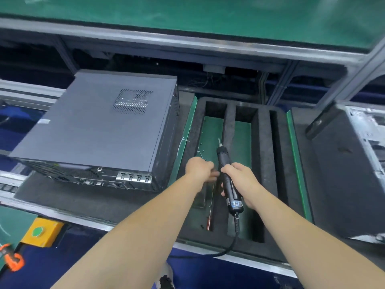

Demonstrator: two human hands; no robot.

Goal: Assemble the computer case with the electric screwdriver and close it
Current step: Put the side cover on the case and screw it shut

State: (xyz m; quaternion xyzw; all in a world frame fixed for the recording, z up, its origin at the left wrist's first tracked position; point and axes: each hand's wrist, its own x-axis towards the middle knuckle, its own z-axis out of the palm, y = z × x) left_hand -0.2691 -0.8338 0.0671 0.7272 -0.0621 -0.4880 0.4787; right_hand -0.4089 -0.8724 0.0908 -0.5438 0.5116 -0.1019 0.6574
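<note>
The electric screwdriver [228, 182] is gripped by the right hand [241, 180] at frame centre. The left hand [200, 170] is blurred; its grip cannot be told. The closed computer case [98, 130] is seen left.

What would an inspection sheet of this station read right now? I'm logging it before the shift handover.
Surface: black foam tray with green-floored slots.
Job's things: closed computer case left of the tray; electric screwdriver over a slot.
Clutter: small screws, white cable tie, thin rod.
Hands: right hand grips the screwdriver; left hand beside it, blurred.
Cables: black screwdriver cord trails toward the person.
Surroundings: yellow box with green button; second case at right.
</note>
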